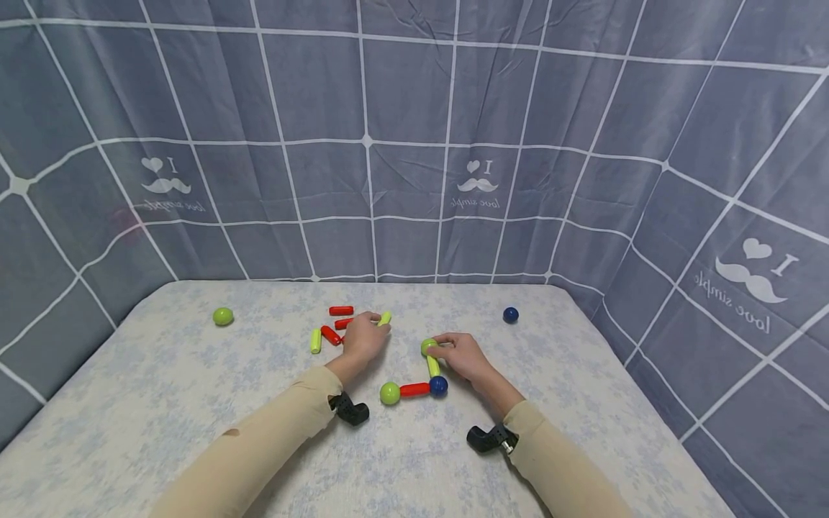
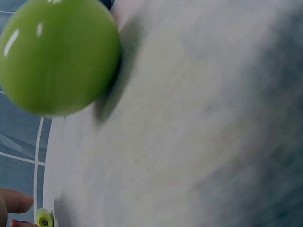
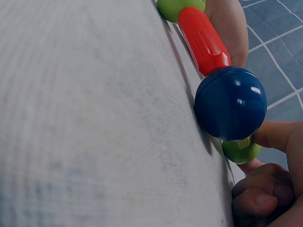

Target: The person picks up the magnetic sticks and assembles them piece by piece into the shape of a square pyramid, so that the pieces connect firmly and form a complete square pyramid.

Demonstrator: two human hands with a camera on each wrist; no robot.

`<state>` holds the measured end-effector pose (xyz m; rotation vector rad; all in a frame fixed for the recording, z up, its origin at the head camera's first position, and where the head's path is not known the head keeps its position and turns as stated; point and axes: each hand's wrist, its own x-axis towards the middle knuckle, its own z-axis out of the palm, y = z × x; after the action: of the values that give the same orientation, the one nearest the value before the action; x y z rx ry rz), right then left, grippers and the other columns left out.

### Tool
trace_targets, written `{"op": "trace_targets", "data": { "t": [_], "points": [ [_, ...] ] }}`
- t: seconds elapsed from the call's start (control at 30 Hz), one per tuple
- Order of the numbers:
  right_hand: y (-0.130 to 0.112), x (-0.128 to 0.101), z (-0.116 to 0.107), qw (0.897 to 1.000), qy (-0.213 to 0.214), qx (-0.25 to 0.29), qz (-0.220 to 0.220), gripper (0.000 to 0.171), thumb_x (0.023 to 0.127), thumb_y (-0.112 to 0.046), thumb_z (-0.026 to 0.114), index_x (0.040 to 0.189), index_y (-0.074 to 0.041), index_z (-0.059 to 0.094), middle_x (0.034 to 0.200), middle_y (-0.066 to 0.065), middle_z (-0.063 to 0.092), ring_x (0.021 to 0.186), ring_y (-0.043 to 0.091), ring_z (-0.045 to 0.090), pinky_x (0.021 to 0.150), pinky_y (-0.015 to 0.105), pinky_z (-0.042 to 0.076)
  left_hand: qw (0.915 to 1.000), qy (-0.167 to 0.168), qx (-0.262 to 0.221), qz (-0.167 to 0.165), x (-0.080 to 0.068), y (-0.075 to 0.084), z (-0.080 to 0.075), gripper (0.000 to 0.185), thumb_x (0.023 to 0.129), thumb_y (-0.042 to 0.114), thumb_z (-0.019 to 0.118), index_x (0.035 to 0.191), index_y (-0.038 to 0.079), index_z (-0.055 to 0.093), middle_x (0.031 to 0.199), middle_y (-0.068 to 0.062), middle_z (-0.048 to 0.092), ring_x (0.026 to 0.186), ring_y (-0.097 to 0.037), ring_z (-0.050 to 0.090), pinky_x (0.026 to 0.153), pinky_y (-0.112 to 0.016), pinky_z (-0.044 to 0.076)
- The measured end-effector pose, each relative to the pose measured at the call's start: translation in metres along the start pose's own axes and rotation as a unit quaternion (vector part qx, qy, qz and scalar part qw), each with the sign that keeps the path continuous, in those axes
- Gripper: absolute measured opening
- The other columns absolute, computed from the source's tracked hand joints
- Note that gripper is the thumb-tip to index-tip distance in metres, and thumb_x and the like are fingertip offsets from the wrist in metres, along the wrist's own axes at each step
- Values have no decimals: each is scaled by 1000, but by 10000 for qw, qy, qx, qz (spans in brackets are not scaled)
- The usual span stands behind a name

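My right hand pinches a green ball. A yellow-green rod links that ball to a dark blue ball, and a red rod joins the blue one to another green ball, making an L. In the right wrist view the thumb lies beside the gripped green ball. My left hand is over the loose rods, with a yellow-green rod right at its fingertips; whether they grip it I cannot tell. The left wrist view shows that rod's end.
Beside the left hand lie red rods and a short yellow-green rod. A loose green ball sits far left, a loose blue ball far right. The patterned tabletop ends against a grey-blue curtain.
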<state>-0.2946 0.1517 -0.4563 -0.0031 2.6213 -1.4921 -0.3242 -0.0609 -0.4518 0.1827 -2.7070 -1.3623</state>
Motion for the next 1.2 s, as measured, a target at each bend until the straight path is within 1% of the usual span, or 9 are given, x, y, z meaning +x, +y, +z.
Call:
{"op": "trace_targets", "data": {
  "t": [0.13,0.23,0.37,0.43,0.57,0.77,0.9,1.07,1.2],
  "points": [
    [1,1,0,10000,26,7,-46,38,89,-34,75,119,-11,73,93,5,64,57,13,34,53,29,31,9998,-8,177,-89,3,1,0,38,94,23,67,126,2,69,123,-14,70,110,-30,66,89,-44,53],
    [1,1,0,10000,22,1,-64,39,89,-34,75,120,-11,73,97,4,65,58,13,35,53,29,31,9995,23,278,-148,5,2,0,37,94,23,68,124,2,70,122,-14,70,109,-30,66,89,-44,53],
    [2,2,1,10000,19,36,-23,39,88,-35,76,120,-12,73,93,5,65,55,13,33,50,28,31,9989,25,432,-187,6,4,1,36,93,23,69,122,2,71,118,-13,72,103,-28,68,84,-43,54],
    [2,3,1,10000,34,34,-10,38,88,-35,76,119,-12,73,98,6,67,59,14,38,52,28,33,9986,10,496,-189,6,5,2,35,94,23,69,122,3,71,117,-12,72,102,-28,68,82,-42,54],
    [3,4,1,10000,53,-1,-20,39,88,-35,76,118,-11,74,113,6,68,76,15,48,61,28,39,9982,45,568,-177,6,6,3,31,93,23,69,118,4,73,115,-11,73,100,-27,68,80,-41,55],
    [3,3,2,10000,87,-6,-15,39,88,-35,76,118,-11,74,99,5,65,66,15,41,56,29,34,9981,148,585,-104,6,5,5,28,93,20,68,114,4,75,112,-10,74,97,-28,69,80,-42,55],
    [2,2,2,9999,97,-12,-64,39,88,-34,76,119,-10,73,100,5,66,67,15,42,57,29,35,9978,174,615,-146,5,5,4,26,91,20,68,111,5,77,109,-10,75,95,-29,70,76,-43,55],
    [3,3,2,9999,103,14,-57,38,88,-34,76,118,-10,74,90,4,63,61,14,38,54,28,32,9979,131,618,-173,4,6,3,27,90,17,66,111,4,77,108,-10,75,93,-29,70,74,-42,55],
    [2,3,2,9999,109,-9,-57,38,87,-34,77,117,-10,74,88,2,62,63,14,40,55,28,33,9979,75,614,-172,4,6,1,27,91,17,66,111,4,77,110,-11,75,93,-29,70,73,-42,55]
  ]
}}
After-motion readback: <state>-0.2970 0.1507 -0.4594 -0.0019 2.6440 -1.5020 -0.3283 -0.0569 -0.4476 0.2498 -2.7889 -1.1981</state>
